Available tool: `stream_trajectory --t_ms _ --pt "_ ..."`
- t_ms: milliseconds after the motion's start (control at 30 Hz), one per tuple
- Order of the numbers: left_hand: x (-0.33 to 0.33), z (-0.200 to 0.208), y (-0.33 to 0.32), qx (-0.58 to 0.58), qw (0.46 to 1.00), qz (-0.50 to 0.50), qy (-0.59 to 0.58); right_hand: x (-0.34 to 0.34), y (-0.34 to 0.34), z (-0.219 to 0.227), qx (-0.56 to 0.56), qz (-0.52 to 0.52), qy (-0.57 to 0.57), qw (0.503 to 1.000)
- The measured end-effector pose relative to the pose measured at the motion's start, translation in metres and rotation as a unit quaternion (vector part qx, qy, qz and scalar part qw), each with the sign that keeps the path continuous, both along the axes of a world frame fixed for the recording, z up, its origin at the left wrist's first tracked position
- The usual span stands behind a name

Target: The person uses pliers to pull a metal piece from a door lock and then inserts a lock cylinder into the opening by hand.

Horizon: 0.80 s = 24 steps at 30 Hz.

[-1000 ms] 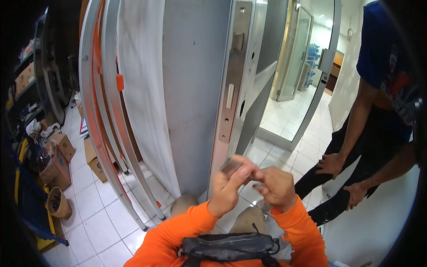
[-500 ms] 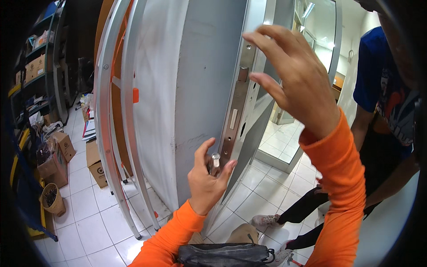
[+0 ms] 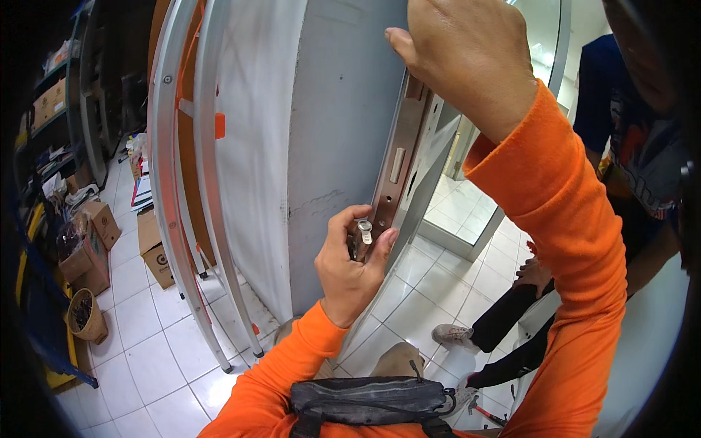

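My left hand (image 3: pixel 350 266) is closed around a small silver lock cylinder (image 3: pixel 364 232), gripped between thumb and fingers. It sits just below the lower end of a long metal lock faceplate (image 3: pixel 400 150), which runs along the narrow edge of a grey door (image 3: pixel 431 157). A pale latch bolt (image 3: pixel 398 165) and screw holes show on the plate. Higher up, my right hand (image 3: pixel 467 55) is at the plate's upper part, back of the hand toward me and thumb out to the left. Its other fingers are hidden, so what they touch or hold does not show.
A folded aluminium ladder (image 3: pixel 208 146) leans left of the grey-white column (image 3: pixel 321 131). Another person in a dark blue shirt (image 3: pixel 599 95) is close on my right. A hammer (image 3: pixel 488 413) lies low on the tiles. Boxes (image 3: pixel 155 252) and a wicker basket (image 3: pixel 87 315) stand left.
My right hand has moved up toward the plate's top, its spread fingers passing out of sight. My left hand has risen slightly to the right, tilting the lock cylinder.
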<state>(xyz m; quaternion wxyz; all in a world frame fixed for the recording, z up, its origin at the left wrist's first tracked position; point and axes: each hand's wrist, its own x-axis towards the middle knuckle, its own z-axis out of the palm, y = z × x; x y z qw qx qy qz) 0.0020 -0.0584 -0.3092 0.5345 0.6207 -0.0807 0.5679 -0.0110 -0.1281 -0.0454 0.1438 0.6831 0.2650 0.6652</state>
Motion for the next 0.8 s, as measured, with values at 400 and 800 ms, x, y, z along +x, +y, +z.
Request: stream_trajectory --t_ms 400,800 --pt "0.004 0.077 0.005 0.065 0.99 0.099 -0.074 0.029 -0.001 0.029 -0.048 0.108 0.088 0.989" --pt "0.008 0.108 0.018 0.113 0.977 0.164 -0.078 0.019 -0.004 0.026 -0.054 0.164 0.165 0.971"
